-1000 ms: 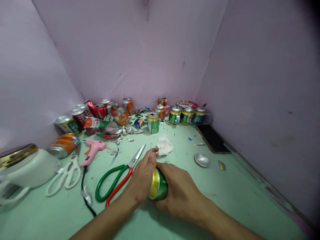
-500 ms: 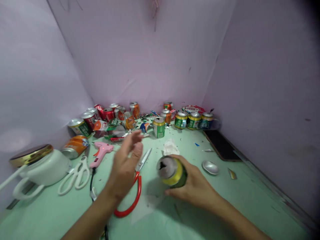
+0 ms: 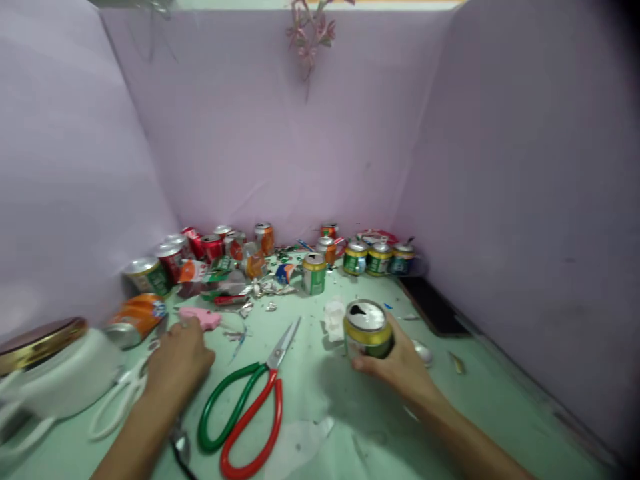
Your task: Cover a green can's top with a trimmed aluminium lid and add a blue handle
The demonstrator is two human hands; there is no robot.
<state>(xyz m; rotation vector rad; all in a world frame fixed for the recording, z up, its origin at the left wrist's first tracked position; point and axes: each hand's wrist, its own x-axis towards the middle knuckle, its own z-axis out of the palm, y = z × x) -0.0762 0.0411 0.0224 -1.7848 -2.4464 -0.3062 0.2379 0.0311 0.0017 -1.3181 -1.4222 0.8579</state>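
Observation:
My right hand is wrapped round a yellow and green can, which it holds upright with the opened silver top showing. At the left, my left hand is over the pink glue gun, covering its handle; its fingers are mostly hidden, so whether they grip it cannot be made out. Between the hands lie large scissors with one green and one red handle. White scissors lie partly under my left forearm. A crumpled white tissue is just left of the held can.
A white pot with a gold-rimmed lid stands at the left. Several cans and cut metal scraps line the back. Another green can stands mid-table. A dark phone and a silver piece lie at the right.
My left hand has moved left from above the large scissors to the glue gun. My right hand has shifted slightly right, turning the can more upright. The view has tilted up a little.

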